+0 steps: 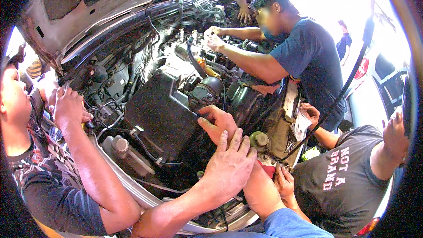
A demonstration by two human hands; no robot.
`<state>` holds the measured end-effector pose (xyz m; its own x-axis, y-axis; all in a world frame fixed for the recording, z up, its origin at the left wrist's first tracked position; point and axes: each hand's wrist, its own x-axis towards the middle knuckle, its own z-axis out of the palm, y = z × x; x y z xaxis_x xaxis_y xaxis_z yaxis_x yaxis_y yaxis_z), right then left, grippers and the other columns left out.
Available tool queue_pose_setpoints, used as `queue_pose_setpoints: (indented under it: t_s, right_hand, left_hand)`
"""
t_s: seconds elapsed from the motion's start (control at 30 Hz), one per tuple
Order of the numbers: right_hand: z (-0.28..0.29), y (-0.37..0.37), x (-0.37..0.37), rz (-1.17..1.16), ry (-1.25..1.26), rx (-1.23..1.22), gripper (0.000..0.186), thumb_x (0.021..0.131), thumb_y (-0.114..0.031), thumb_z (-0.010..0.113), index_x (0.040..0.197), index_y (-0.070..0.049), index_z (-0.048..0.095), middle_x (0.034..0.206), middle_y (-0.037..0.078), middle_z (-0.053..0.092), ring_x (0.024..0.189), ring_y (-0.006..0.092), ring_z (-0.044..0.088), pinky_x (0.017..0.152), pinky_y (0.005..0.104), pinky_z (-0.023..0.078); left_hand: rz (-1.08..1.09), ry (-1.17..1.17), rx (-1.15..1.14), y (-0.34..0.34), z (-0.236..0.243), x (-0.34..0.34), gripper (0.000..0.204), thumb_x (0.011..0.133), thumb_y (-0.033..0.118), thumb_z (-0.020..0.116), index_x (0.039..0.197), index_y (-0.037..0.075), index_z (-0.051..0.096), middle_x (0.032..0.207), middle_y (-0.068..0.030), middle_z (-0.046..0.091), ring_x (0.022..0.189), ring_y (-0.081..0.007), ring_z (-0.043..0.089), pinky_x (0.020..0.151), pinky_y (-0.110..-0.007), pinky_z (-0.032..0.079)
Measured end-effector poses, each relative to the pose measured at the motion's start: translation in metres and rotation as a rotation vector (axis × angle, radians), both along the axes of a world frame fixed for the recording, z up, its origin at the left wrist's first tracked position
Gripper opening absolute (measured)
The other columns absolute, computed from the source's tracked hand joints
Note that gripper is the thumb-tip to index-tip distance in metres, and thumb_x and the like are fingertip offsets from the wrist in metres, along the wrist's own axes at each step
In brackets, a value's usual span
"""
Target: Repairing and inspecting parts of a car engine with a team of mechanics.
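My left hand lies across my right wrist, its fingers stretched out and slightly apart, holding nothing. Beneath it, my right forearm rises from a blue sleeve at the lower edge. Beyond it, my right hand bends leftward at the near right edge of a large black plastic box in the engine bay. Its fingers are curled, and whatever they grip, if anything, is hidden. An olive-coloured round cap sits just right of my hands.
A person in a dark shirt leans in, hands on the lit engine top. Another works at the right fender beside a red cloth. One at left raises both hands. The raised hood hangs overhead; a white-capped reservoir stands front left.
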<state>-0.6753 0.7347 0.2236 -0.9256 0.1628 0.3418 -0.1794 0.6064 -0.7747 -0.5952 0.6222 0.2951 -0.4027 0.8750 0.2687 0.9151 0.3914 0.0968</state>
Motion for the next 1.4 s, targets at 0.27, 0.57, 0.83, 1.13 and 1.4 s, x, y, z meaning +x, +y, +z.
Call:
queue_pose_setpoints:
  t_s: [0.27,0.57,0.83,1.13,1.4]
  right_hand:
    - [0.0017,-0.0014,0.0009,-0.039,-0.079,0.029,0.032,0.083,-0.020,0.077,0.112,-0.007,0.069,0.076,0.010,0.068,0.067,0.0187,0.063,0.065,0.0335,0.051]
    - [0.0009,-0.0016,0.0015,-0.043,-0.105,0.040,0.033,0.084,-0.021,0.076,0.114,-0.009,0.068,0.078,0.010,0.068,0.069,0.0187,0.063,0.066,0.0336,0.051]
    - [0.0028,-0.0017,0.0022,-0.028,-0.086,0.031,0.032,0.084,-0.022,0.076,0.112,-0.008,0.068,0.083,0.011,0.071,0.073,0.0216,0.068,0.070,0.0348,0.054]
    - [0.0016,-0.0004,0.0016,-0.003,-0.088,0.035,0.032,0.084,-0.022,0.076,0.112,-0.009,0.068,0.082,0.011,0.070,0.073,0.0232,0.068,0.070,0.0353,0.054]
    - [0.0029,-0.0011,0.0017,0.006,-0.077,0.052,0.034,0.084,-0.023,0.076,0.113,-0.009,0.068,0.082,0.011,0.069,0.074,0.0243,0.067,0.070,0.0361,0.054]
  left_hand:
    - [-0.001,-0.020,-0.022,-0.0005,0.0012,0.0009,0.053,0.083,0.027,0.065,0.130,0.004,0.061,0.141,-0.0180,0.054,0.139,-0.0386,0.041,0.117,-0.061,0.026]
    - [-0.002,-0.016,-0.039,-0.0006,0.0022,0.0005,0.054,0.084,0.027,0.064,0.132,0.003,0.060,0.142,-0.0187,0.053,0.139,-0.0395,0.040,0.116,-0.061,0.028]
    - [-0.006,-0.049,-0.035,-0.0011,0.0039,0.0007,0.052,0.085,0.024,0.062,0.132,0.003,0.059,0.143,-0.0195,0.052,0.142,-0.0386,0.038,0.116,-0.061,0.027]
    - [-0.001,-0.035,-0.027,-0.0016,0.0029,0.0008,0.051,0.085,0.024,0.062,0.132,0.003,0.060,0.143,-0.0191,0.052,0.142,-0.0388,0.039,0.116,-0.061,0.028]
    - [0.003,-0.026,-0.029,-0.0020,0.0005,0.0015,0.052,0.085,0.026,0.062,0.131,0.004,0.060,0.143,-0.0185,0.052,0.140,-0.0386,0.041,0.116,-0.061,0.026]
